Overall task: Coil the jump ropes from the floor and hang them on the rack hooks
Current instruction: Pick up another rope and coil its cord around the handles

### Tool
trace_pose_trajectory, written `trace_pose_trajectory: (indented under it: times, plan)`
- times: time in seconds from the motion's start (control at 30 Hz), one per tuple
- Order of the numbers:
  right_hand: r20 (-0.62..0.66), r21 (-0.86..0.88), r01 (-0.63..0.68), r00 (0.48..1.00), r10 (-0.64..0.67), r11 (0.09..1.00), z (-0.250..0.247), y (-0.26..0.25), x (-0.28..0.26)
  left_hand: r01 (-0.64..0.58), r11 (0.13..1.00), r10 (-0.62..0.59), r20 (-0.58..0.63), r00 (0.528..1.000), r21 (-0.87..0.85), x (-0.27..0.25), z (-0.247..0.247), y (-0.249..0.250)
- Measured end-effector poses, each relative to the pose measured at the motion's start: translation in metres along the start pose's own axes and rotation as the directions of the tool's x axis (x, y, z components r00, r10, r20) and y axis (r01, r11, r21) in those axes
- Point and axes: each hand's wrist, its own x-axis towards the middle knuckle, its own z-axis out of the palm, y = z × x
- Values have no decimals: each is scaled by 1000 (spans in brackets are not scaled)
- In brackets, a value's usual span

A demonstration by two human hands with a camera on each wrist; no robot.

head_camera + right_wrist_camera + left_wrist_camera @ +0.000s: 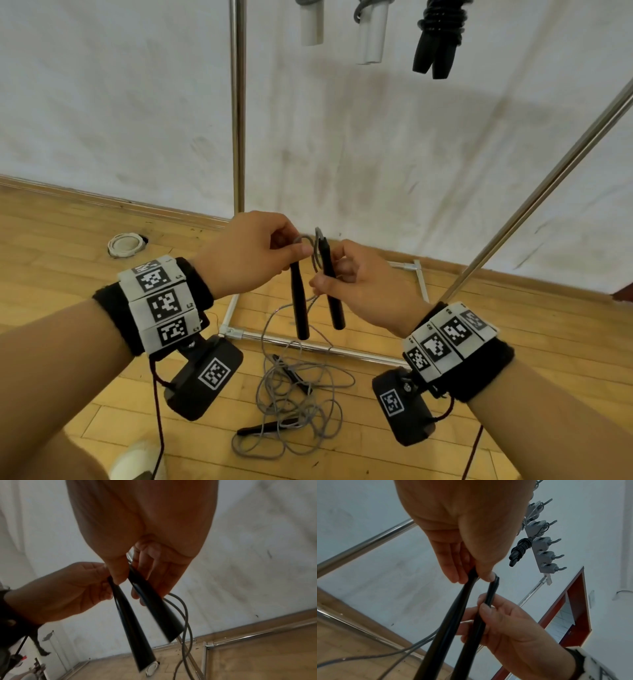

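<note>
Left hand [246,253]: thumb and fingers [453,566] pinched round the top of one black handle [297,301], which hung pretty much straight down.
Right hand [359,287]: curled round the other black handle [331,287] near its upper end, thumb on the near side. The two handles hung side by side, just apart, tops almost touching.
Grey cord [308,346]: ran from the handle tops in a small loop between the hands, then dropped down to the floor.
Rope pile [294,401]: a loose grey tangle on the wooden floor at about 6 o'clock from the hands, with two more dark handles lying in it. Couldn't tell which cord belonged to which handles.
Rack [237,102]: shiny upright pole at 12 o'clock from the hands, base bars on the floor running right through the area of the tangle, slanted pole off at 2 o'clock.
Already hung: white handles [311,24] and a coiled black rope [438,37] up at 12 to 1 o'clock; the left wrist view showed grey hooks [544,545] in a row.
Other stuff: a white round thing [126,244] on the floor at 9 o'clock, white scuffed wall behind.
</note>
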Motion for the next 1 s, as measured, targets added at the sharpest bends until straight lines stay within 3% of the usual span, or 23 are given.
trace_pose_trajectory:
  times: [0.17,0.5,0.63,0.7,0.77,0.87,0.93,1.0]
  plan:
    - [37,-56,24,999,-22,998,7,-4,-3,-1,990,0,-4,1000,-144,-3,2,6]
    - [62,-30,60,996,-58,998,11,-6,-3,-8,985,9,7,1000,-175,-5,12,8]
    - [-17,41,70,997,-69,997,7,-6,0,-41,984,38,-22,999,-175,-2,12,10]
    - [-83,136,86,994,-75,987,2,-8,2,-41,994,44,31,999,-105,-2,10,10]
    - [-157,213,125,983,-92,969,-5,-13,3,-21,1000,25,173,985,-21,-6,11,8]
    - [-254,319,177,962,-96,931,-13,-18,6,8,1000,-11,372,928,9,-11,17,7]
    - [-298,381,218,949,-104,899,-16,-21,7,14,997,17,403,915,-75,-13,22,10]
    - [-321,418,254,939,-119,872,-16,-24,7,39,979,36,356,934,-201,-13,24,14]
